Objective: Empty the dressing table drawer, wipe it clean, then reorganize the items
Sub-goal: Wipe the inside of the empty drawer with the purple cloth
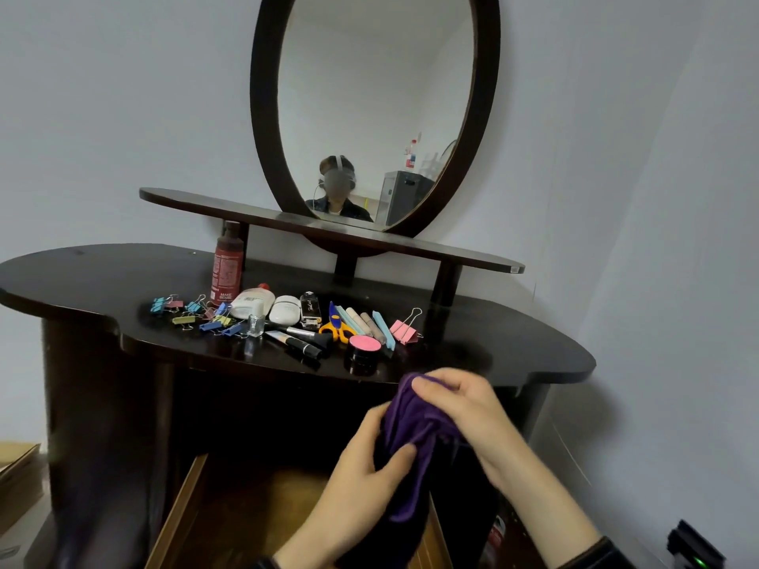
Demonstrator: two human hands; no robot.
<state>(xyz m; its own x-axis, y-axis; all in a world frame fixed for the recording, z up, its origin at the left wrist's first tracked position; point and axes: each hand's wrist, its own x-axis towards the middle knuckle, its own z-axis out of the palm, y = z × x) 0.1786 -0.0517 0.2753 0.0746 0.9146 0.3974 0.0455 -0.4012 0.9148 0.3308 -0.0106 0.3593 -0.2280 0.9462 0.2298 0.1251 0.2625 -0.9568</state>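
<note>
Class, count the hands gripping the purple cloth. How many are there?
2. The left hand grips the cloth lower down; the right hand grips its top, above the open drawer.

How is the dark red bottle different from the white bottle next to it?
The dark red bottle stands upright; the white bottle lies on its side. The dark red bottle looks taller and slimmer, the white bottle shorter and rounder. Both sit on the dressing table.

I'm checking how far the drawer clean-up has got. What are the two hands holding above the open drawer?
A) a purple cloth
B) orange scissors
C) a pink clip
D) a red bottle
A: the left hand and the right hand both hold the bunched purple cloth between them.
</note>
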